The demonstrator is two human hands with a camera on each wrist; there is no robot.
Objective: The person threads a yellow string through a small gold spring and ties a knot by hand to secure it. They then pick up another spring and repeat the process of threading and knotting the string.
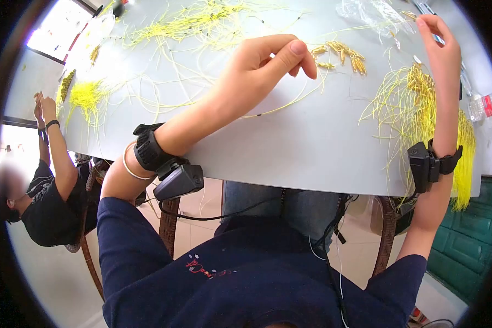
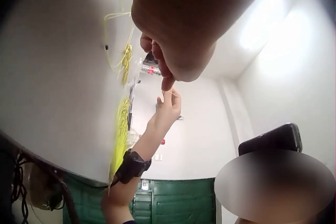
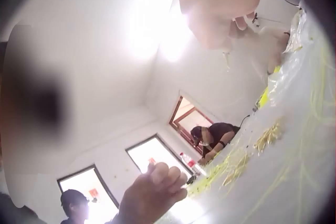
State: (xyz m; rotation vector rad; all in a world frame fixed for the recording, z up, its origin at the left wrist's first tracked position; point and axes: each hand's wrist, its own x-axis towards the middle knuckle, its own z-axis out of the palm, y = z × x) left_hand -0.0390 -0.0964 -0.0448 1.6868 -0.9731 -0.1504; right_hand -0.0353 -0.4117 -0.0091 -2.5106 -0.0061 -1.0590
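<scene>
In the head view my left hand (image 1: 268,63) is raised over the table, fingers curled and thumb lying along the index finger; nothing shows in its grip. A yellow cord (image 1: 292,103) with small dark beads curves beneath it. My right hand (image 1: 441,49), lifted at the upper right, pinches a small gold piece (image 1: 409,15) at its fingertips. The piece hangs under the right hand (image 3: 223,6) in the right wrist view, where the curled left hand (image 3: 152,192) appears at the bottom. Gold pieces (image 1: 344,52) lie in a loose group between the hands.
Yellow cords (image 1: 191,24) spread across the back of the table (image 1: 290,147). A bundle of yellow cords with gold pieces (image 1: 421,87) hangs over the right edge, beside a bottle (image 1: 485,106). Clear plastic (image 1: 374,15) lies at the back right. Another person (image 1: 52,197) sits at left.
</scene>
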